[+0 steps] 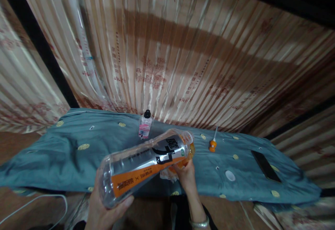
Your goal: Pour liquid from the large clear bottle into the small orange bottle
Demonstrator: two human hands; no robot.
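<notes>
Both my hands grasp one bottle [146, 165], tilted on its side. My left hand [104, 209] cups its base; my right hand [186, 176] grips the neck end, above the cloth [78, 160].

Clear plastic bottle [146, 163]: orange-and-black label, white lettering. Small clear bottle [145, 125]: black cap, pink label. Cloth [78, 153]: teal, yellow round motifs. Curtain [167, 55]: cream-and-rust vertical stripes, red floral prints. Orange cap [212, 146]. Black phone [265, 166]. White cable [34, 202].
</notes>
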